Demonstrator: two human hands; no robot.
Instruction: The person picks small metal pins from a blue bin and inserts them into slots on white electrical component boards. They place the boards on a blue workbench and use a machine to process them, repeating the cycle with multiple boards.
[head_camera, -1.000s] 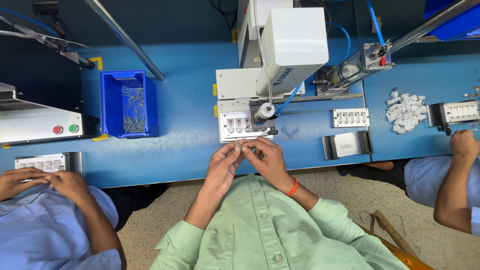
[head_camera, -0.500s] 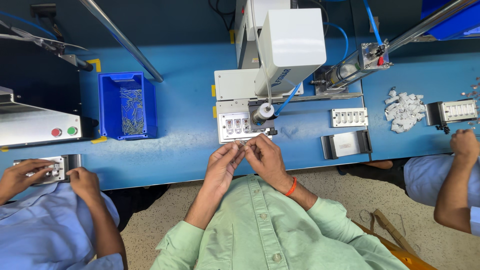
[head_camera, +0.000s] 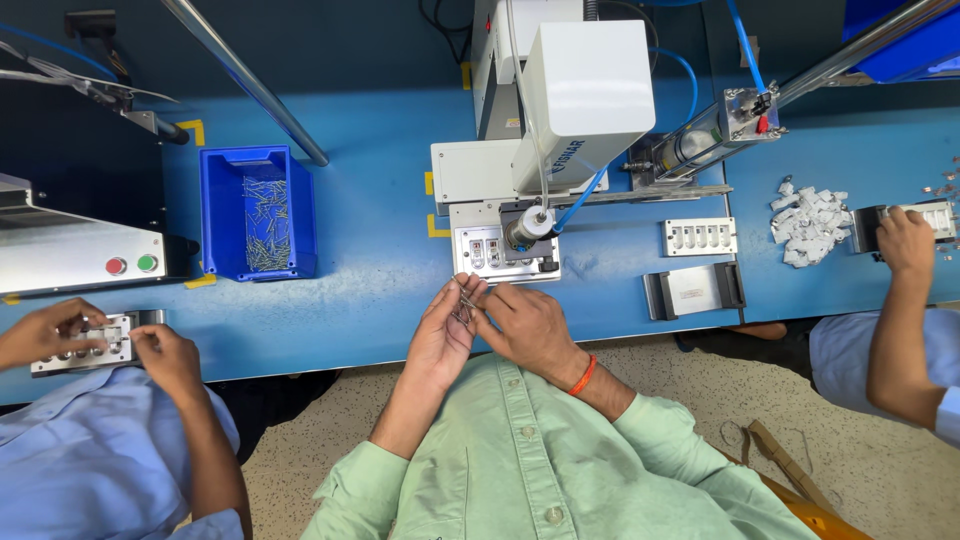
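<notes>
At counter (head_camera: 360, 300) edge, left hand (head_camera: 445, 335) and right hand (head_camera: 525, 325) meet. Both pinch small metal pins (head_camera: 466, 303). White fixture (head_camera: 505, 255) sits just beyond.

a small dark printed label (head_camera: 568, 157) runs slantwise along the lower front edge of the white box-shaped machine housing (head_camera: 590, 95) at the middle of the blue bench. short yellow tape corner marks (head_camera: 437, 226) sit on the bench just left of the machine's base, and another yellow tape mark (head_camera: 192, 131) lies above the open blue plastic bin (head_camera: 258, 212). no screens or packages show.
</notes>
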